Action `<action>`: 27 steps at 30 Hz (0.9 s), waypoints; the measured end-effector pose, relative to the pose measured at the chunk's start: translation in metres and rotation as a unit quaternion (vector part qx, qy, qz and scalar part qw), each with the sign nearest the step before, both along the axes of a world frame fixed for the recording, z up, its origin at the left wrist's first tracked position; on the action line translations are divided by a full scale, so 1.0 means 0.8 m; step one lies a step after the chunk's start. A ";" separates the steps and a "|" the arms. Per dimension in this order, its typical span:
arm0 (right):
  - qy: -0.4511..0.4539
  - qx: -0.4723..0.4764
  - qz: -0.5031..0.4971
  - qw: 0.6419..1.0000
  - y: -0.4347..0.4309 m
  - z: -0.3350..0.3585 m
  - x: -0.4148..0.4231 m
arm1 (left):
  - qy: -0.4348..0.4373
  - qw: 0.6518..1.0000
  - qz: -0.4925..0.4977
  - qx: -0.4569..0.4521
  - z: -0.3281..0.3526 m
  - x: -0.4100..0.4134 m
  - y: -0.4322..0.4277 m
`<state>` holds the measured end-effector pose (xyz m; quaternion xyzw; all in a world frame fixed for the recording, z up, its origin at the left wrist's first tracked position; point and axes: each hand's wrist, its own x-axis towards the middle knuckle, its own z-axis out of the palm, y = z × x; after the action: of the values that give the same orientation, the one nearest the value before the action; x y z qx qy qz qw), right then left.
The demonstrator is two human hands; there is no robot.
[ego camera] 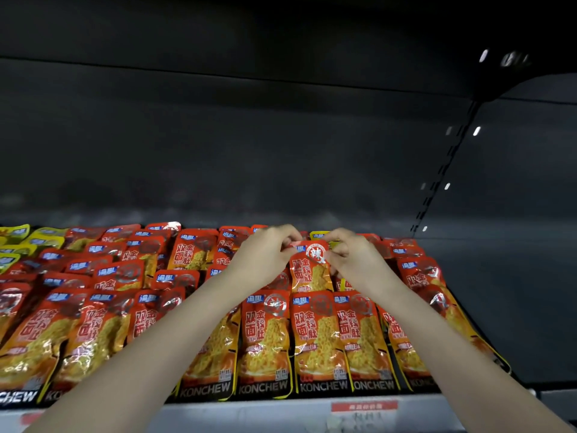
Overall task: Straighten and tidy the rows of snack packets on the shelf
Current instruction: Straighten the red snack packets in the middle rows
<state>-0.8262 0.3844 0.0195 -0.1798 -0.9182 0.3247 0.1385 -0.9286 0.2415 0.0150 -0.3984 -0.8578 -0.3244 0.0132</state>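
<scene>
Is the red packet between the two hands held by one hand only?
No, the left hand and the right hand both pinch the top edge of the red packet, one at each corner.

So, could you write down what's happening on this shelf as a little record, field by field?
place: shelf with a dark back wall
goods: rows of red packets, crooked on the left; yellow packets at far left
held packet: red, behind the front row
left hand: pinches its top left corner
right hand: pinches its top right corner
shelf edge: red tag
</scene>
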 end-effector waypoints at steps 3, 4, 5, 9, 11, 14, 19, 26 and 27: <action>-0.007 0.050 -0.001 0.999 -0.003 -0.002 0.004 | 0.006 0.999 -0.015 -0.030 -0.005 0.002 -0.003; -0.010 0.063 -0.004 0.998 -0.004 -0.003 0.005 | 0.010 0.999 -0.021 -0.036 -0.007 0.003 -0.004; -0.013 0.072 -0.007 0.997 -0.005 -0.003 0.006 | 0.014 0.999 -0.026 -0.040 -0.008 0.005 -0.004; -0.035 0.084 -0.010 0.996 -0.010 0.001 0.009 | 0.034 0.998 -0.032 -0.049 -0.008 0.007 -0.005; -0.046 0.096 -0.011 0.994 -0.013 0.002 0.011 | 0.045 0.997 -0.037 -0.055 -0.007 0.006 -0.007; -0.065 0.122 -0.010 0.990 -0.015 0.004 0.013 | 0.048 0.994 -0.054 -0.083 -0.006 0.004 -0.012; -0.114 0.138 -0.001 0.984 -0.019 0.008 0.014 | 0.043 0.989 -0.087 -0.108 -0.006 0.002 -0.016; -0.090 0.157 -0.021 0.983 -0.023 0.016 -0.001 | 0.047 0.991 -0.058 -0.112 -0.002 -0.010 -0.021; -0.084 0.160 -0.030 0.983 -0.022 0.017 -0.007 | 0.050 0.990 -0.052 -0.120 -0.002 -0.011 -0.019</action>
<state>-0.8316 0.3665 0.0333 -0.2098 -0.9608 0.1530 0.0973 -0.9374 0.2261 0.0132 -0.4567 -0.8670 -0.1991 -0.0086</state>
